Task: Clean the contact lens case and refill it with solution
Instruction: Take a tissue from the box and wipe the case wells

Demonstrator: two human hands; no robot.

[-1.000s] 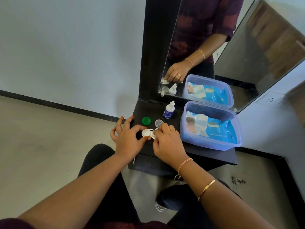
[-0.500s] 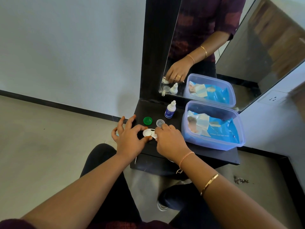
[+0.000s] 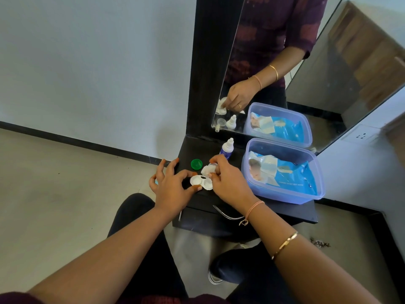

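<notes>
Lens case pinned mid-frame on the desk (image 3: 285, 212)

Left hand (image 3: 173, 189) pinches white case (image 3: 201, 182); right hand (image 3: 230, 183) grips crumpled wipe (image 3: 207, 170).

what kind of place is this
Probably a dressing corner in a home: a tall mirror stands on a low dark vanity shelf against a plain wall, with a tub of wet wipes and a solution bottle on it.
</notes>
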